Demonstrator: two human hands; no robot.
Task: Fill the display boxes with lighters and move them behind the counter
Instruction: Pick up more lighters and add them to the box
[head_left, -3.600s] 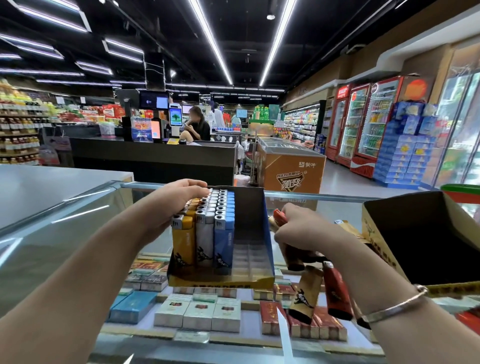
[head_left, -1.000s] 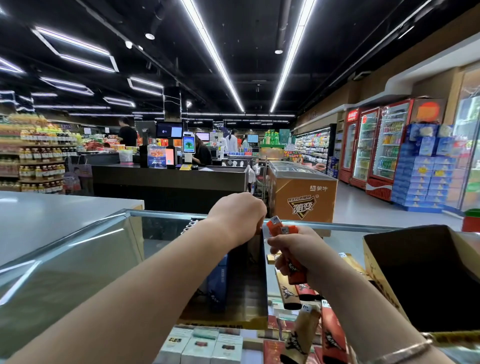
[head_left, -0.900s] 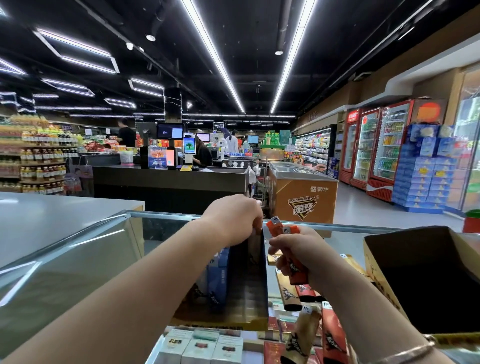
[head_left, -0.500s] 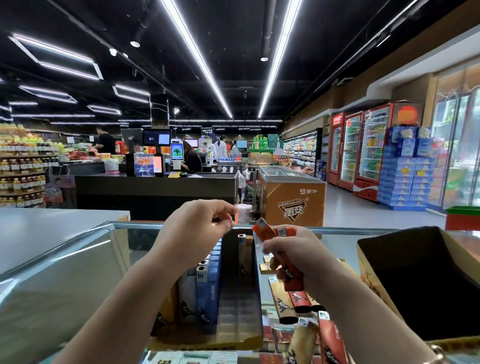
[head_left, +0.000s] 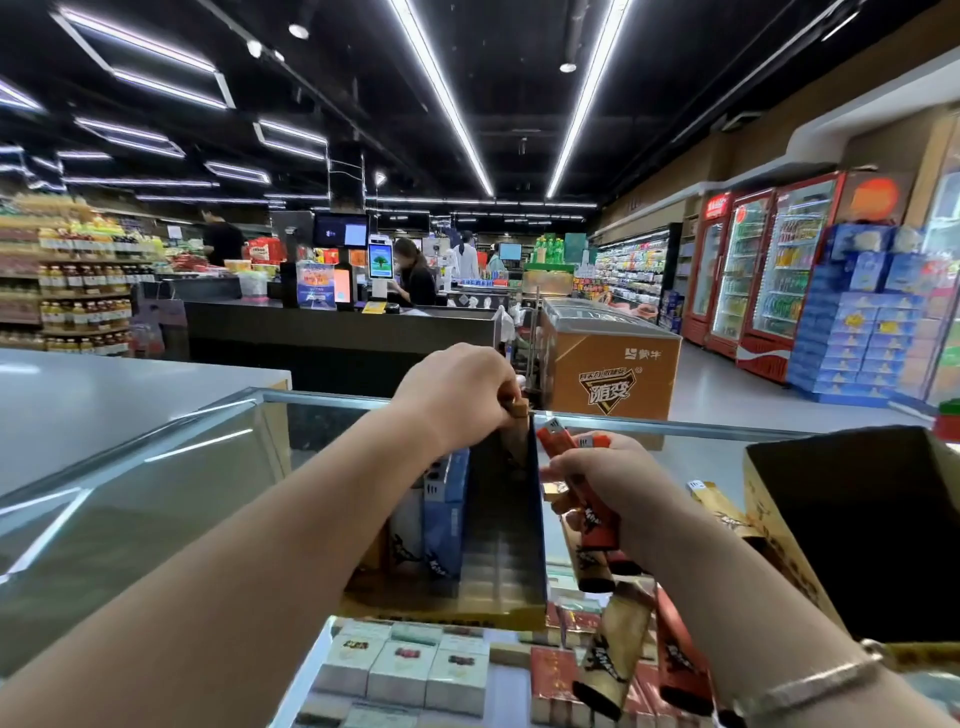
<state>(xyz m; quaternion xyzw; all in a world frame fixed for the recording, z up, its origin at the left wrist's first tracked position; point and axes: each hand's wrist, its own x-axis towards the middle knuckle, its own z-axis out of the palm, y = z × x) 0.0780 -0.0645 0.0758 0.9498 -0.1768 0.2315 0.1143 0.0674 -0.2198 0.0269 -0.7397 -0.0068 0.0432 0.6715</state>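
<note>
A brown lighter (head_left: 516, 408) is pinched by the left hand (head_left: 457, 395) over the display box (head_left: 511, 525), orange lighters (head_left: 582, 488) are gripped by the right hand (head_left: 610, 486); probably light, stiff, slippery.

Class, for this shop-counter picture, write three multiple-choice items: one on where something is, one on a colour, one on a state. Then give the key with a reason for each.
1. Where does the display box stand?
A. on the glass counter
B. on the floor
C. on a freezer

2. What colour are the lighters held in the right hand?
A. green
B. orange-red
C. white

3. What is the left hand doing?
A. lying flat on the glass
B. hanging idle
C. pinching a brown lighter at the far end of the box

Key: 1 A, the box rests on the glass counter over the cigarette packs; 2 B, orange-red bodies stick out above the fingers; 3 C, fingers and thumb close on the brown lighter over the box's empty right column.
</note>
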